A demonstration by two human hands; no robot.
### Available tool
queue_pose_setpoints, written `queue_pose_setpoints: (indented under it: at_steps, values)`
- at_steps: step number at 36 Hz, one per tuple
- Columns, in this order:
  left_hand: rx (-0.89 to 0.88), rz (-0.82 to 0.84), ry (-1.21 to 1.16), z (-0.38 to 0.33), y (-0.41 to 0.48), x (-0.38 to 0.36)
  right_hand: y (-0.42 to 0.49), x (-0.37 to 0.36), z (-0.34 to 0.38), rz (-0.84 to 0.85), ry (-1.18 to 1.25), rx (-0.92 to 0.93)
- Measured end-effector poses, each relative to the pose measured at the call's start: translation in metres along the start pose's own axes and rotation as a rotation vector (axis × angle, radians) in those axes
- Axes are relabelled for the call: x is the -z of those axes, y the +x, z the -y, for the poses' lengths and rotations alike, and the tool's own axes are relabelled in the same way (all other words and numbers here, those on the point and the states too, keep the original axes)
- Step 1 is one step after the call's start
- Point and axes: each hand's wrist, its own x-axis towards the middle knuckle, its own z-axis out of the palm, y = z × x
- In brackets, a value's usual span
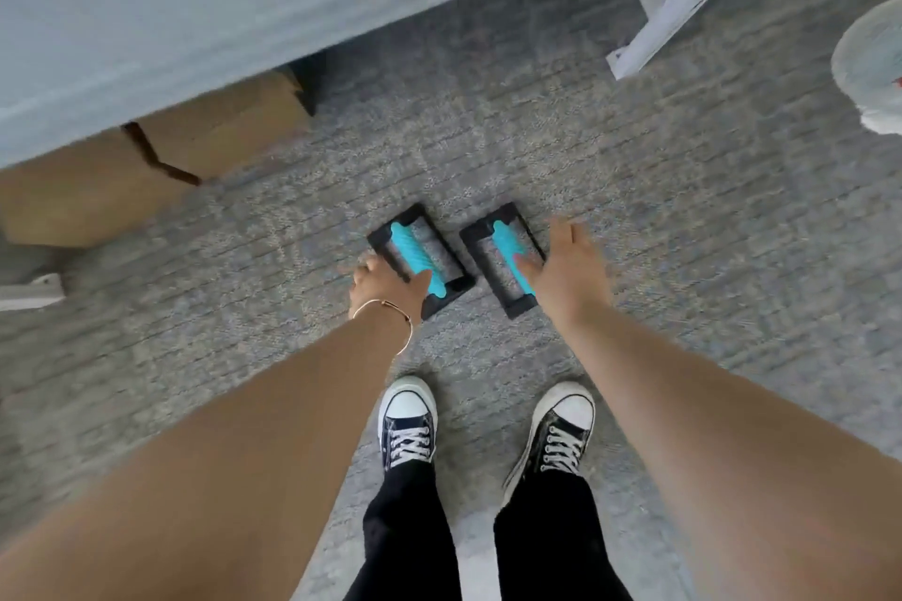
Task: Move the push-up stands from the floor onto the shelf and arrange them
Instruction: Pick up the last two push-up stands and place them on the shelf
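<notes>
Two push-up stands lie side by side on the grey carpet, each a black frame with a cyan grip. My left hand (pixel 385 289) is down at the near end of the left stand (pixel 420 254), thumb by the cyan grip, fingers apart and not closed around it. My right hand (pixel 561 266) hovers over the near right side of the right stand (pixel 502 254), fingers spread, thumb touching the cyan grip. The pale grey-blue shelf surface (pixel 171 15) fills the upper left. The frame is motion-blurred.
Cardboard boxes (pixel 161 166) sit on the floor under the shelf. White frame legs (pixel 683 0) slant across the upper right, and a round white object (pixel 873 63) lies at the right edge. My two sneakers (pixel 407 425) stand just behind the stands.
</notes>
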Motion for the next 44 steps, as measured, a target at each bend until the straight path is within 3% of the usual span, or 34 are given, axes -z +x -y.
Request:
queue_pose_setpoints:
  at_steps: [11,22,30,35,44]
  values:
    - [0.124,-0.007,-0.518,-0.001,0.119,-0.094,0.090,-0.113,-0.040,0.202,0.199,-0.139]
    - [0.083,-0.053,-0.654,0.000,0.116,-0.109,0.099,-0.119,-0.046,0.213,0.316,-0.155]
    - [-0.036,-0.038,-0.542,-0.021,-0.021,-0.031,0.002,-0.006,-0.020,0.157,0.532,-0.221]
    - [-0.162,-0.097,-0.348,-0.043,-0.140,0.047,-0.087,0.114,0.009,0.156,0.671,-0.238]
    - [-0.317,-0.108,-0.367,-0.080,-0.362,0.221,-0.246,0.348,0.070,0.070,0.775,-0.190]
